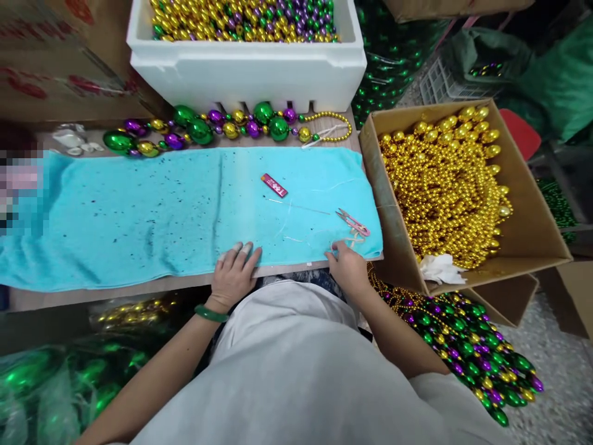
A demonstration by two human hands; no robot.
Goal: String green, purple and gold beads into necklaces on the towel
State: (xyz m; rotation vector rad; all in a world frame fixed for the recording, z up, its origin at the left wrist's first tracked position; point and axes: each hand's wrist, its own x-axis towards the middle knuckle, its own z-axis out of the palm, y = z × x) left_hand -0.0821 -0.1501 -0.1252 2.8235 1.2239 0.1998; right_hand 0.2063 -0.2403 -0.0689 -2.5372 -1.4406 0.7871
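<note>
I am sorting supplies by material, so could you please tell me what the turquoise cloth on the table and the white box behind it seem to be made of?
The turquoise cloth looks like terry towelling: matt, slightly napped, creased, speckled with dark flecks. The white box looks like expanded foam: thick walls, matt, grainy, with moulded notches along its base. The left hand and right hand rest at the cloth's near edge.

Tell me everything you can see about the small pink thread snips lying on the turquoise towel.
The small pink thread snips lie flat on the turquoise towel, near its right front corner. They have two slim metal-looking blades pointing up-left and a pink looped handle toward the towel's right edge. Whether the blades are closed is unclear. The right hand rests just in front, fingertips close to the handle; actual contact cannot be told. Loose white thread lies beside them.
</note>
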